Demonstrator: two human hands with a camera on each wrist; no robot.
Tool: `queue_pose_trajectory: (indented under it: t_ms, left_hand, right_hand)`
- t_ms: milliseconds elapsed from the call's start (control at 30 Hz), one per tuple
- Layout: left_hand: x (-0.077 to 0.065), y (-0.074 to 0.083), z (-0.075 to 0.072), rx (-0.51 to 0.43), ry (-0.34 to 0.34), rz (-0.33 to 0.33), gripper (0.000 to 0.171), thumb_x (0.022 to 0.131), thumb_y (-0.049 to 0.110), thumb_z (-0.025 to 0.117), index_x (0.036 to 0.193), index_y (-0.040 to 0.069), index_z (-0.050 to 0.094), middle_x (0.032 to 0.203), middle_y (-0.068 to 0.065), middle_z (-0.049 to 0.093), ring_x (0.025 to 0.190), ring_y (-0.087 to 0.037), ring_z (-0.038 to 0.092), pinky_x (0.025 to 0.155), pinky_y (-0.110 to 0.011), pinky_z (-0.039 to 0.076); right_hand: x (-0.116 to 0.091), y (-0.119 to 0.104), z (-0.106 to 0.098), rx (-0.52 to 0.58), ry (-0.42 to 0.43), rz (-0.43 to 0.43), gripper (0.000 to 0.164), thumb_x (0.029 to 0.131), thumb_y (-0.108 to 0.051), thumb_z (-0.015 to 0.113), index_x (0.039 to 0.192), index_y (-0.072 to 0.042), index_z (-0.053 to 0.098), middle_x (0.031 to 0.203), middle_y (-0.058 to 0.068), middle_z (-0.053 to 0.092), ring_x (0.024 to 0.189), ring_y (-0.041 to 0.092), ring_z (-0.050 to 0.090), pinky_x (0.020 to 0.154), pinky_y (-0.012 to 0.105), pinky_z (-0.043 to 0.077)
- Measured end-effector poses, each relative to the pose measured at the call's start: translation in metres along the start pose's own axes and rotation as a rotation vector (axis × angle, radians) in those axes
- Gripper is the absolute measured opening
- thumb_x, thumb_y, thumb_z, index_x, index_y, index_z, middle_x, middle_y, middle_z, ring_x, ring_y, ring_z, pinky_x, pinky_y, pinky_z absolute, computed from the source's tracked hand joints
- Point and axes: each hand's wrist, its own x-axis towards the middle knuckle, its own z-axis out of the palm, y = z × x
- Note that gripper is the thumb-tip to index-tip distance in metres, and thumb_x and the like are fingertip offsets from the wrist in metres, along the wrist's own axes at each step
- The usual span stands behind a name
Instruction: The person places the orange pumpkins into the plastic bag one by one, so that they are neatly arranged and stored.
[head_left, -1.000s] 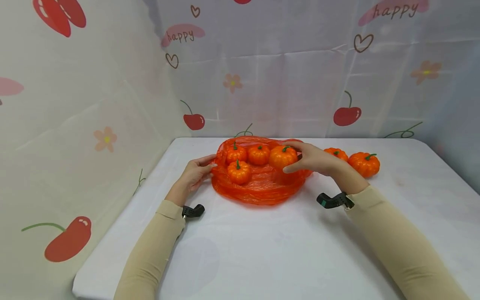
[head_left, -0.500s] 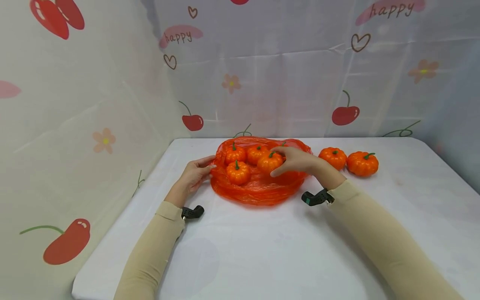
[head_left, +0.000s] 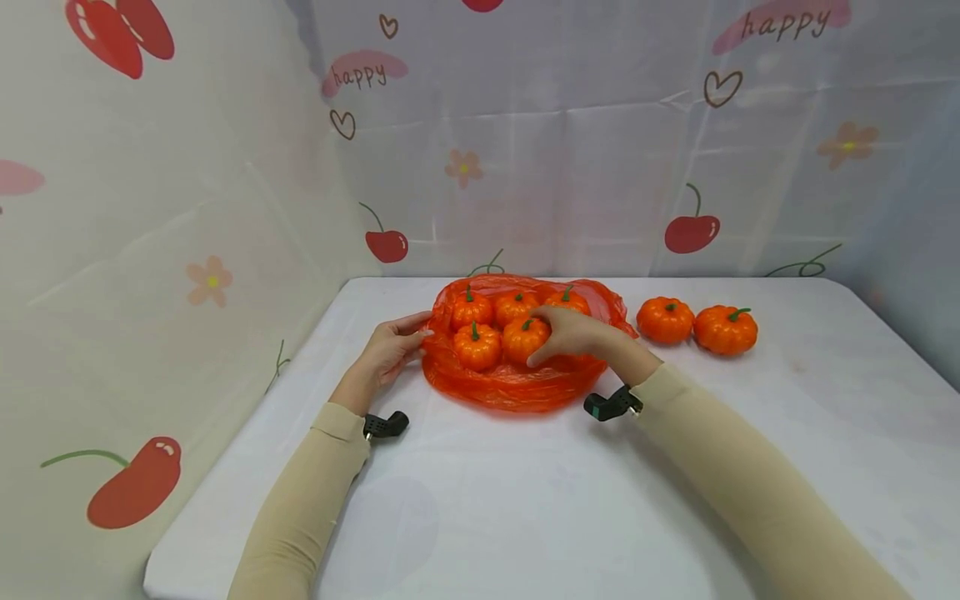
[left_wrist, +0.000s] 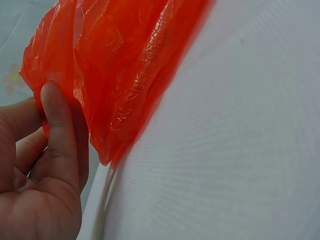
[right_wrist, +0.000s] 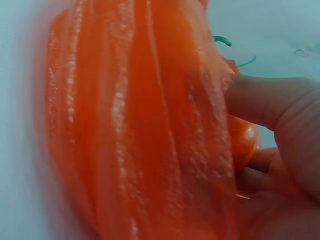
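A thin red plastic bag (head_left: 517, 398) lies spread open on the table, with several small orange pumpkins inside. At its left rim my left hand (head_left: 386, 350) pinches the film between thumb and fingers; the left wrist view shows the bag's edge (left_wrist: 115, 75) in that hold. My right hand (head_left: 576, 335) reaches into the bag and grips the front right pumpkin (head_left: 521, 342), beside another front pumpkin (head_left: 477, 347). Behind these sit a left pumpkin (head_left: 471, 309), a middle one (head_left: 514, 306) and a right one (head_left: 567, 300). In the right wrist view, the film (right_wrist: 140, 125) hides the fingertips.
Two more pumpkins, a nearer-to-bag one (head_left: 665, 321) and a right one (head_left: 726, 330), sit side by side on the white table (head_left: 480, 500), right of the bag. Printed cloth (head_left: 562, 192) hangs behind the table and along its left.
My right hand has carried its pumpkin left and down from the bag's right side to the front row beside another pumpkin. My left hand stays on the rim.
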Motion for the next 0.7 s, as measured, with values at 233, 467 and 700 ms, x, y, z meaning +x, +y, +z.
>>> queue_pose_trajectory:
  t_ms: [233, 467, 700]
  left_hand:
    - [-0.001, 0.001, 0.001, 0.009, 0.009, -0.006, 0.047, 0.102, 0.006, 0.062, 0.148, 0.013, 0.057, 0.151, -0.011, 0.054, 0.071, -0.010, 0.060, 0.069, -0.019, 0.057]
    - [-0.003, 0.002, 0.001, 0.024, 0.007, -0.009, 0.047, 0.102, 0.008, 0.063, 0.148, 0.014, 0.057, 0.152, -0.010, 0.053, 0.074, -0.010, 0.061, 0.071, -0.019, 0.058]
    - [-0.002, 0.001, 0.001, 0.025, 0.010, -0.005, 0.047, 0.102, 0.008, 0.063, 0.148, 0.014, 0.058, 0.152, -0.010, 0.054, 0.075, -0.010, 0.062, 0.072, -0.019, 0.058]
  right_hand:
    - [0.002, -0.001, 0.007, -0.042, 0.025, -0.009, 0.095, 0.082, -0.034, 0.087, 0.158, -0.009, 0.035, 0.154, 0.018, 0.044, 0.139, 0.039, 0.042, 0.118, 0.059, 0.038]
    - [0.000, 0.001, 0.005, -0.047, 0.032, -0.013, 0.091, 0.083, -0.035, 0.086, 0.156, -0.009, 0.038, 0.155, 0.017, 0.045, 0.140, 0.038, 0.043, 0.120, 0.059, 0.036]
    - [-0.008, 0.002, 0.002, -0.009, 0.054, -0.012, 0.081, 0.087, -0.027, 0.083, 0.155, -0.011, 0.043, 0.157, 0.015, 0.046, 0.143, 0.036, 0.041, 0.122, 0.060, 0.032]
